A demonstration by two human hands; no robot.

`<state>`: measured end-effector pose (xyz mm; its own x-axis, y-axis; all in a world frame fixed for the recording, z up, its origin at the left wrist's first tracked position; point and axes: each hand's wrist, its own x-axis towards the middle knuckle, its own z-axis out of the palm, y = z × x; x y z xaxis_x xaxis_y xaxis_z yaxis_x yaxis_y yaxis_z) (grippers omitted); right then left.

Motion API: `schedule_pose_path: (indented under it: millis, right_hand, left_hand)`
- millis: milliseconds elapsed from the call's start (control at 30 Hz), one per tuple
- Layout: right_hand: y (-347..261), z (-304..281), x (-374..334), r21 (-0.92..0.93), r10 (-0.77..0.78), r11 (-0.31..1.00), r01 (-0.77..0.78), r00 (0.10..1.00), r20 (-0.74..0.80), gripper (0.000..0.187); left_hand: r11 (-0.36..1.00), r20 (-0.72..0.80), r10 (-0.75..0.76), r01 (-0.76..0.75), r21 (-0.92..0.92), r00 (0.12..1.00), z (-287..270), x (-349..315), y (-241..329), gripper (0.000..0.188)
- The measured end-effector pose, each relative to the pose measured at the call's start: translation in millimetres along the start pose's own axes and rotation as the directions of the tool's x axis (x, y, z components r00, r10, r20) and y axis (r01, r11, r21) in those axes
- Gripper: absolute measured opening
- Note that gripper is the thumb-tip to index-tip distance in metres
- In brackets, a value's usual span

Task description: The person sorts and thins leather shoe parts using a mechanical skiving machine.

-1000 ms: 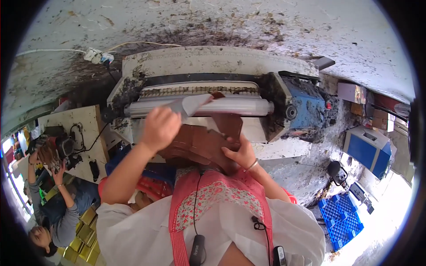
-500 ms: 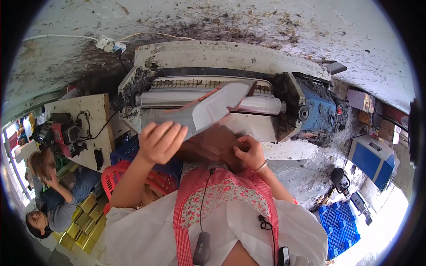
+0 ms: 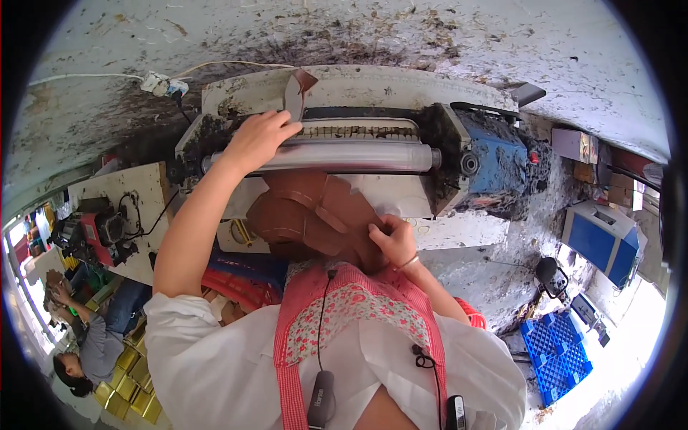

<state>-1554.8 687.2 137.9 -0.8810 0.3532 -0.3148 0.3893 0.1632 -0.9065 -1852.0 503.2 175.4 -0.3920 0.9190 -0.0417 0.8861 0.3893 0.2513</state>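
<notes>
Our left hand (image 3: 265,139) is pinching a curved piece (image 3: 294,94), our right hand (image 3: 395,241) brown panels (image 3: 308,213); a device (image 3: 322,410) is bearing lettering (image 3: 319,398).

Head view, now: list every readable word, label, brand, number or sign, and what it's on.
Black device on the left apron strap: pale lettering; brand wording not copied.
Black device on the right apron strap: white label, too small to read.
Box at right: printed side, too small to read.
Brown pieces: no text visible.
</notes>
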Motion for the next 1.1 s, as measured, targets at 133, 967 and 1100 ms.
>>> schedule_pose_path:
  millis: [133, 967, 1100]
  right_hand:
    - [-8.8, 3.5, 7.5, -0.235, 0.071, 0.968, -0.085, 0.995, -0.066, 0.038]
    - [-17.0, -9.9, -1.9, -0.012, 0.070, 0.997, -0.070, 0.997, 0.032, 0.050]
    - [-10.9, -12.7, -10.0, 0.067, 0.031, 0.997, -0.032, 0.999, 0.014, 0.046]
  left_hand:
    - [0.929, 0.240, -0.073, 0.154, -0.336, 0.968, 13.4, 12.3, -12.6, 0.024]
    - [0.968, 0.310, -0.044, 0.118, -0.222, 0.950, 6.3, 12.3, -22.6, 0.018]
    - [0.934, 0.399, -0.126, 0.245, -0.261, 0.908, 1.8, 16.8, -25.7, 0.016]
